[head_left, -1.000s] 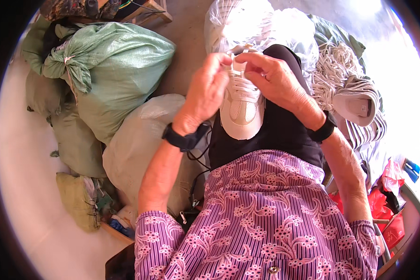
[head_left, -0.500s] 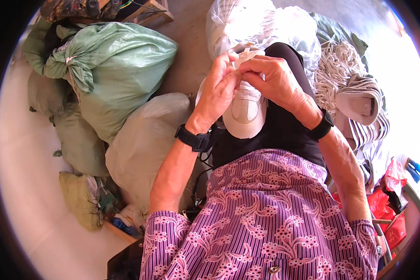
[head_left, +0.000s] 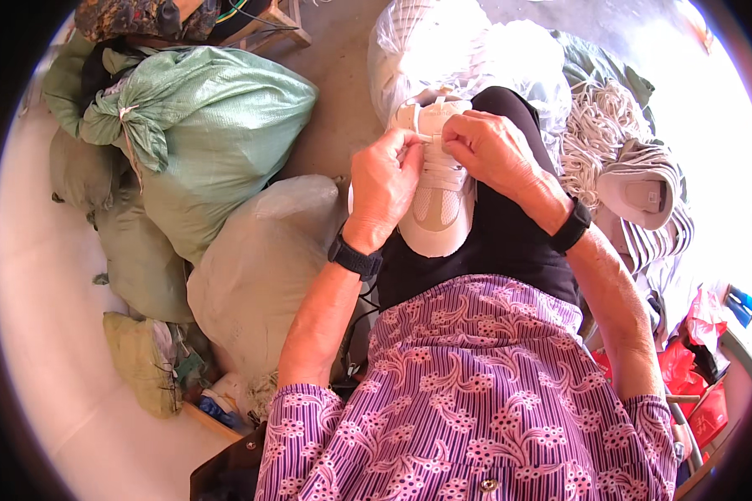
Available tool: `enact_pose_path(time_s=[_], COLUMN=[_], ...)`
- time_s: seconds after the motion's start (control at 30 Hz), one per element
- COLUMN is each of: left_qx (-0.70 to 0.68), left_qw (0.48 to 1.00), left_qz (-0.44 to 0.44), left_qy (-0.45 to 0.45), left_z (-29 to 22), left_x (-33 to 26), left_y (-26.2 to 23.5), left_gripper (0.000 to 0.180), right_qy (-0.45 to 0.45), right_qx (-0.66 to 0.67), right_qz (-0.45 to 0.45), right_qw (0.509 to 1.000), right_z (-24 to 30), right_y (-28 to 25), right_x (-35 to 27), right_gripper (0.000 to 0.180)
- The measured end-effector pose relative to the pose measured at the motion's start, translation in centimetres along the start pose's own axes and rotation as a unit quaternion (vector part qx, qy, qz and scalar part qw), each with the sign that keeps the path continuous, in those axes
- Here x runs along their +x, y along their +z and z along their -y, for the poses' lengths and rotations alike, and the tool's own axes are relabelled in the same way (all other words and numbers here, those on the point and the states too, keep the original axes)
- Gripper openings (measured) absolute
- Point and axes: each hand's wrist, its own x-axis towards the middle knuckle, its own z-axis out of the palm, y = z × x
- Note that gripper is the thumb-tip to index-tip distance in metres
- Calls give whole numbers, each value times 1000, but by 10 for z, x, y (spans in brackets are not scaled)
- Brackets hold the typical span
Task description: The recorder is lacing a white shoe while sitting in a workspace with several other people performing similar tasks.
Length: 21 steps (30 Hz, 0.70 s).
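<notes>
Left hand (head_left: 384,182) pinching a white lace (head_left: 424,139) on a pale shoe (head_left: 434,240), which rests on black trousers (head_left: 516,224).
The right hand (head_left: 495,157) curls over the shoe's top; its fingertips are hidden, so I cannot tell its grip. Beyond the shoe, glare blurs a clear plastic bag (head_left: 433,46), partly blocked by the knee; right of it, piled laces (head_left: 597,134); left, a green sack (head_left: 226,134).

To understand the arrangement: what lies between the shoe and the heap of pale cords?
The head view shows the right hand, the black-clad leg and part of a plastic bag between shoe and cords.
</notes>
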Motion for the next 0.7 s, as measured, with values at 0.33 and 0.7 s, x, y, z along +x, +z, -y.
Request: enact_pose_path(time_s=[0.33, 0.7], left_qx=[68, 39], left_qw=[993, 991], left_qz=[-63, -111], left_qy=[78, 58], left_z=[12, 15], left_x=[3, 2], left_y=[18, 32], left_gripper=[12, 15], right_qy=[-10, -16], right_qx=[-59, -54], right_qz=[-23, -31], right_qw=[998, 998], right_z=[-7, -12], right_y=[11, 13], right_x=[4, 2], right_gripper=[7, 7])
